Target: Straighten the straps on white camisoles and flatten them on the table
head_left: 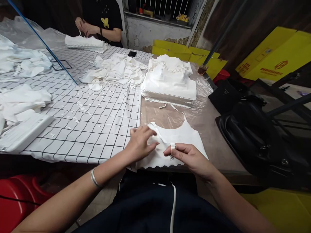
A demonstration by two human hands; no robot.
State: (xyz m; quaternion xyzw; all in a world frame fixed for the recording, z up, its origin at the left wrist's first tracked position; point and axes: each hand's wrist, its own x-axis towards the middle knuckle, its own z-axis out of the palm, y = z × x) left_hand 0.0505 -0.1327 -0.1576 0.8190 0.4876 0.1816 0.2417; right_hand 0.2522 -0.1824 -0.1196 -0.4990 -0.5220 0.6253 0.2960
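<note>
A white camisole point(181, 137) with a scalloped hem lies flat at the table's near edge. One of its thin straps loops up on the far side. My right hand point(188, 157) pinches the other strap point(172, 147) between thumb and fingers, just above the fabric; a small adjuster seems to hang from it. My left hand point(142, 142) hovers over the left side of the camisole, thumb and fingers apart, with nothing visible between them. Whether its fingertips touch the cloth I cannot tell.
A stack of white camisoles point(170, 84) stands beyond. Loose white garments point(119, 71) lie on the checked tablecloth point(97, 129). A black bag point(250, 132) is at right, a white box point(29, 134) at left. Across the table a person point(104, 19) handles white cloth.
</note>
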